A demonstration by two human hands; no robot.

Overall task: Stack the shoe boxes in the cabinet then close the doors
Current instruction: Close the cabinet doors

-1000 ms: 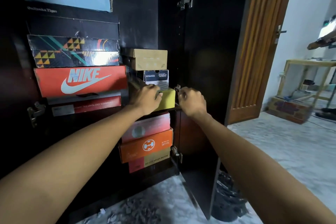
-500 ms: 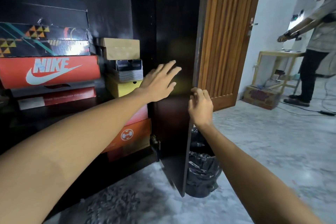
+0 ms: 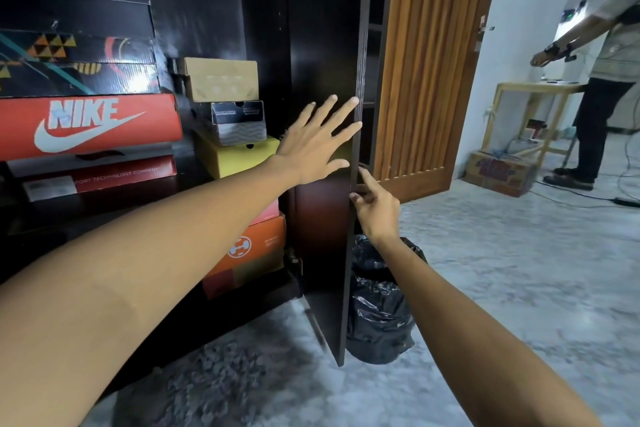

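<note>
Stacking: shoe boxes (image 3: 221, 80) piled inside cabinet (image 3: 194, 3), seemingly done.
Left hand (image 3: 311, 146): fingers spread flat, holding nothing, against inner face of door (image 3: 322, 45).
Right hand (image 3: 375, 206): fingertips pinching door's free edge.
Remaining: both doors unclosed, judged.

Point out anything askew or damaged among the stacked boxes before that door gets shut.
The small pile on the right is uneven: the tan box, the black-and-grey box and the yellow box sit at slightly different angles. The patterned box looks scuffed. Nothing has spilled.
</note>
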